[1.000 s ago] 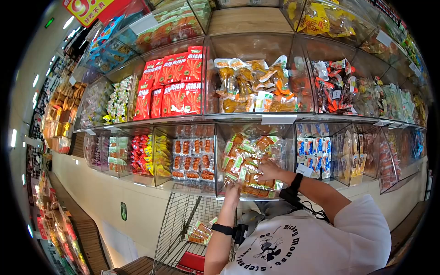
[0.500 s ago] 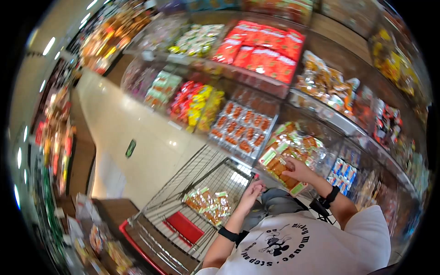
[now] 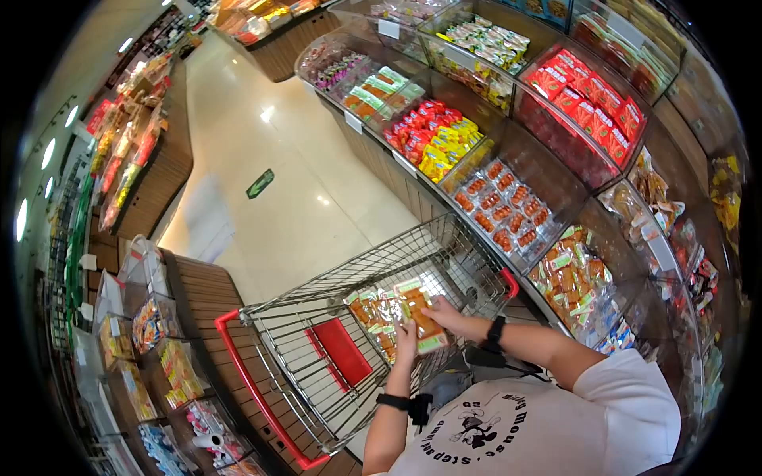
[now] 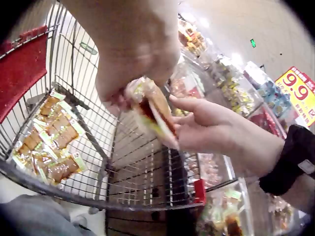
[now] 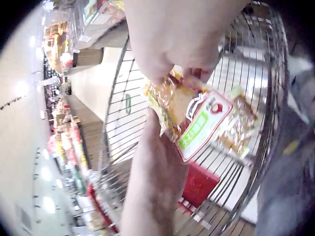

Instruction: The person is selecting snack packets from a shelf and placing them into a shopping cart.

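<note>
Being gripped over shopping cart [image 3: 254, 397]: snack packet [image 3: 422, 323].
Packet is being held by both left hand [image 3: 406, 341] and right hand [image 3: 446, 314]; similar packets [image 3: 369, 313] are being carried lower, inside the cart's wire basket.

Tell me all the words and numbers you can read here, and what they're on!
"9.9": yellow sign.
"mickey mouse": white shirt.
Too small or blurred: writing on the held snack pack and red bags, other shirt words, smaller sign writing.
</note>
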A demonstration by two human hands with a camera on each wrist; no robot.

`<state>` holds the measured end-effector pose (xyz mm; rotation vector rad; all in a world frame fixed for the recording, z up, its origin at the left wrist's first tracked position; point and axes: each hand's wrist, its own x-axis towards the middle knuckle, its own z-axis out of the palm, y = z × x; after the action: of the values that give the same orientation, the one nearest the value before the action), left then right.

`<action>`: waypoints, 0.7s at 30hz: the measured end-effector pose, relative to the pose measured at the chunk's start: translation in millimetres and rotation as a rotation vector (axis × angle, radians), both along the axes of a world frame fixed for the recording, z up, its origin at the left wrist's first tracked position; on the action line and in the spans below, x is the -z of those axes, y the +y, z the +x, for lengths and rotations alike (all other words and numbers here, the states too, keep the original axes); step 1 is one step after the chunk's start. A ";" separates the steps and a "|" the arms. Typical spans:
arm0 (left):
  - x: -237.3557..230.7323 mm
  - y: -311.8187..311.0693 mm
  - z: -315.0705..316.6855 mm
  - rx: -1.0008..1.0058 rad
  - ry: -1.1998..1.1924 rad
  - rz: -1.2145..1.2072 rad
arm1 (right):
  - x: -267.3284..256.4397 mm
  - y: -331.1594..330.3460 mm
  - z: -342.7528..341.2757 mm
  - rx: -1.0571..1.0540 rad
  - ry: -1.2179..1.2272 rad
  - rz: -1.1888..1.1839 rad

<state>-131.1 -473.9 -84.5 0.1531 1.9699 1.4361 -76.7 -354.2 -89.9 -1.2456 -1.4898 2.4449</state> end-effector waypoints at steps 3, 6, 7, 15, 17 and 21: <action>89.4 -22.5 -23.2 0.048 0.125 -0.136 | 58.0 8.5 -12.9 -0.102 -0.476 0.369; 76.0 -22.5 -25.9 0.203 -0.147 -0.078 | 45.3 10.8 2.6 -0.359 -0.386 0.361; 71.6 -21.6 -23.2 0.248 -0.263 -0.071 | 50.0 4.7 12.0 -0.268 -0.234 0.415; 42.7 29.8 18.0 0.572 -0.309 0.016 | -19.9 41.9 139.7 0.101 0.093 0.259; 27.9 48.2 30.0 0.643 -0.240 0.076 | -51.6 72.0 171.6 0.258 0.166 0.465; -15.9 98.9 59.5 0.586 -0.317 0.178 | -52.0 145.3 239.6 0.466 -0.324 0.919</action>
<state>-71.7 -374.9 -68.6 0.5042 1.3825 1.1544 162.9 -208.9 -37.9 -1.5121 -1.7794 1.0689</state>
